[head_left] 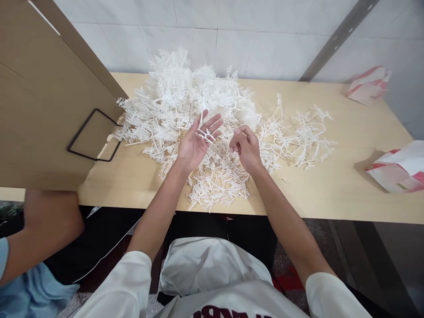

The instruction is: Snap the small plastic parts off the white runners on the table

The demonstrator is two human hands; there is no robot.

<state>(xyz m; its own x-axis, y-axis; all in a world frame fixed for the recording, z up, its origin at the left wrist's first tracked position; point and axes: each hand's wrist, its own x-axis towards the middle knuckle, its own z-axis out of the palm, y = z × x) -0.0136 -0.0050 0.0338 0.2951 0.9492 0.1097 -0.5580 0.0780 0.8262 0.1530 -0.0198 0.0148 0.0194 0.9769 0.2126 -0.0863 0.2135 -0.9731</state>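
My left hand [193,151] is palm up over the white heap, fingers spread, with a thin white branched plastic piece [206,135] lying across it. Part of that piece runs up beside the thumb. To its right, my right hand [247,149] is closed, fingers curled in against the thumb; whatever is in them is hidden. Behind both hands rises a big pile of feathery white branched pieces [185,95]. Short loose white sticks [218,190] lie in a mound below and between my wrists. More bare, tangled white branches [306,139] are spread to the right.
A tall cardboard panel [43,101] stands at the left, with a black wire frame [81,154] against it. Two red-and-white paper bags, one nearer [399,170] and one farther [369,86], sit at the right of the wooden table [338,194]. Another person's arm [49,225] is at lower left.
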